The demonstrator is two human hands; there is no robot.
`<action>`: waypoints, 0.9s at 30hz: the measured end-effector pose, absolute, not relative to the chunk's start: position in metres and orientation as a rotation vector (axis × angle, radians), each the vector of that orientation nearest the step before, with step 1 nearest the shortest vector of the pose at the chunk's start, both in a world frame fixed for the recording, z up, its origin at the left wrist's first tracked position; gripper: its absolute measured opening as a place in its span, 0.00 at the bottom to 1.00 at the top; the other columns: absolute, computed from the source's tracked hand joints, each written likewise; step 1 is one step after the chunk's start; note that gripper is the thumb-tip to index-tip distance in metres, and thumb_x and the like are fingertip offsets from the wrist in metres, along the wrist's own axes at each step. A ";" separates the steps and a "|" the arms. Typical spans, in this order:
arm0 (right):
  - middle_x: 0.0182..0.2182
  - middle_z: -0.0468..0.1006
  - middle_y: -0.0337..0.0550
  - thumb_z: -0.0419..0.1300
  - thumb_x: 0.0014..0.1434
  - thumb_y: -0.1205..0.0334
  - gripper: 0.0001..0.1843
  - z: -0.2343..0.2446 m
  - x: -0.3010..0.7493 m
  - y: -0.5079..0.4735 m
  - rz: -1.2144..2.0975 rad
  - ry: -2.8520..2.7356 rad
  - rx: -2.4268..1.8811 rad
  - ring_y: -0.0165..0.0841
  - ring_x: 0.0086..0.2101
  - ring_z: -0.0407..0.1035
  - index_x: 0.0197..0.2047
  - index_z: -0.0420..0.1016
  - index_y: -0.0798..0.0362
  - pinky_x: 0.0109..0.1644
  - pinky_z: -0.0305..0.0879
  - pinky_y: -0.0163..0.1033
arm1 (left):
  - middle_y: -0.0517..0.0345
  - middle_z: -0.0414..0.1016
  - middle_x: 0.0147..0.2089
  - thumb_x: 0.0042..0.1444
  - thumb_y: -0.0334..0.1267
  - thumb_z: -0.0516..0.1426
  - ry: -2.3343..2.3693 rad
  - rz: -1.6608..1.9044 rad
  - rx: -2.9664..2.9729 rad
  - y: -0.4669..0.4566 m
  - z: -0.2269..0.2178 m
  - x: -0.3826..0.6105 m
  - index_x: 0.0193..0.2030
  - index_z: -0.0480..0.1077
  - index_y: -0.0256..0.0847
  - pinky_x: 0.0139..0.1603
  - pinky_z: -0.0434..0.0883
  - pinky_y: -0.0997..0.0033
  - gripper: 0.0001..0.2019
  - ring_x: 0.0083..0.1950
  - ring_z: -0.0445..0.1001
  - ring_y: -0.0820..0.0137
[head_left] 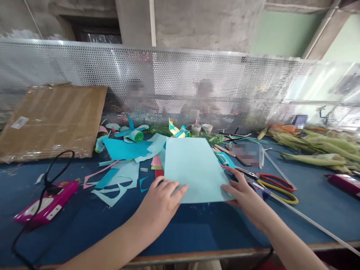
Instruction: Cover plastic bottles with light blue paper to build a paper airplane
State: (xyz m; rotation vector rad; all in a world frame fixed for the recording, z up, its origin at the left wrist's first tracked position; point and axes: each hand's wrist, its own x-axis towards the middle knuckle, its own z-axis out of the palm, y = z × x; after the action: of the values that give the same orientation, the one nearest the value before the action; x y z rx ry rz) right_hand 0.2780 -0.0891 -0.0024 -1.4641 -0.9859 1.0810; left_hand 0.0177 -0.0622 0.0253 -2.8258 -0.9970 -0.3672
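A pale blue sheet of paper (194,168) is held above the blue table, its near edge toward me. My left hand (167,193) grips its near left corner, thumb on top and the other fingers partly under or beside it. On the near right side, my right hand (239,187) pinches the sheet between thumb and fingers. Scissors with red and yellow handles (277,183) lie just right of my right hand. Cut scraps of light blue paper (112,187) and a darker blue piece (126,149) spread out left of the sheet.
A flat cardboard piece (56,120) leans at the back left. A magenta power strip (47,204) with a black cord sits at left. Dry corn husks (317,146) lie at right. Behind the table (180,240) stands a perforated metal screen (174,78). Paper-wrapped bottles (132,134) are at the back.
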 end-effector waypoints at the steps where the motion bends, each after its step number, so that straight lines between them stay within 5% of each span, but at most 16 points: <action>1: 0.37 0.77 0.41 0.60 0.53 0.50 0.35 -0.008 0.279 -0.092 1.054 -1.059 -1.478 0.35 0.30 0.74 0.63 0.55 0.42 0.31 0.74 0.41 | 0.49 0.76 0.50 0.61 0.23 0.49 -0.989 -0.335 -2.830 -0.062 0.023 0.015 0.54 0.70 0.42 0.54 0.71 0.53 0.19 0.49 0.76 0.60; 6: 0.22 0.68 0.35 0.56 0.55 0.52 0.19 -0.018 0.284 -0.097 0.768 -1.688 -1.692 0.34 0.23 0.65 0.49 0.73 0.48 0.28 0.64 0.39 | 0.51 0.78 0.44 0.54 0.21 0.54 -1.034 -0.226 -2.890 -0.068 0.006 0.003 0.44 0.74 0.40 0.42 0.75 0.62 0.15 0.45 0.77 0.59; 12: 0.46 0.76 0.46 0.50 0.59 0.57 0.16 -0.020 0.277 -0.097 0.482 -1.808 -1.709 0.40 0.41 0.73 0.47 0.74 0.47 0.44 0.69 0.44 | 0.52 0.78 0.50 0.56 0.23 0.55 -1.073 -0.226 -2.968 -0.080 0.015 0.002 0.50 0.73 0.42 0.50 0.75 0.61 0.17 0.50 0.76 0.60; 22: 0.56 0.71 0.50 0.58 0.60 0.52 0.12 -0.031 0.279 -0.112 0.119 -1.866 -1.637 0.48 0.52 0.68 0.40 0.80 0.45 0.54 0.67 0.54 | 0.49 0.79 0.49 0.64 0.32 0.49 -1.111 -0.556 -2.906 -0.085 -0.004 -0.003 0.51 0.74 0.40 0.45 0.79 0.65 0.15 0.48 0.78 0.61; 27: 0.46 0.78 0.46 0.61 0.59 0.51 0.13 -0.026 0.275 -0.125 0.253 -2.071 -1.498 0.41 0.48 0.72 0.45 0.78 0.45 0.52 0.71 0.47 | 0.53 0.80 0.46 0.68 0.40 0.45 -1.183 -0.822 -2.881 -0.086 -0.010 -0.008 0.52 0.74 0.44 0.39 0.79 0.68 0.17 0.45 0.80 0.63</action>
State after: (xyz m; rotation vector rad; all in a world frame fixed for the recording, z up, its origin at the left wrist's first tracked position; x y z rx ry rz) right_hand 0.2749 -0.1249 -0.0261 -1.4979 -2.0708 0.2534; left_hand -0.0078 -0.0863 -0.0095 -2.8814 -1.1831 -0.8220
